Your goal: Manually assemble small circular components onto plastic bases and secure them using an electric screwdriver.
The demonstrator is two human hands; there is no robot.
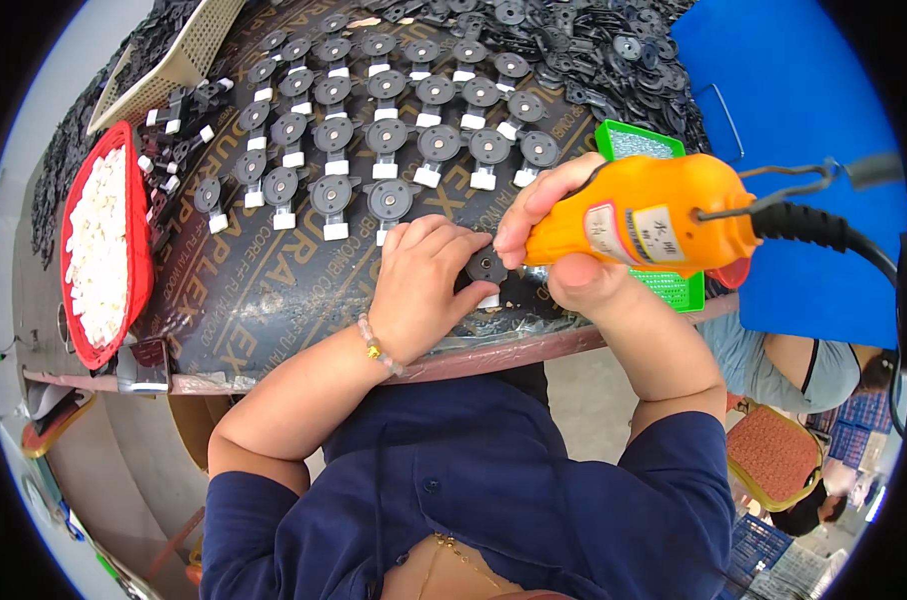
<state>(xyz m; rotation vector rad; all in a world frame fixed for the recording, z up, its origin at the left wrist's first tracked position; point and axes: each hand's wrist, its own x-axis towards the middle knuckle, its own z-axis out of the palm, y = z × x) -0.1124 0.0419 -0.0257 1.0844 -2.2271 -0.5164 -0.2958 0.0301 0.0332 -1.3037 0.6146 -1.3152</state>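
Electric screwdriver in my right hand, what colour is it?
The electric screwdriver is orange, clearest in head view.

Bare tabletop [236,330] between red basket [140,250] and left hand [424,285], open for low pass; rows of black discs [386,135] with white ends crowd area ahead, only narrow gaps between; heap of black parts [639,75] blocks far right; orange screwdriver [639,215] in right hand [586,283], with its cord [869,245], bars right side above green tray [698,292]; left hand hems single disc [487,267] from left; near table edge [519,345] leaves slim strip
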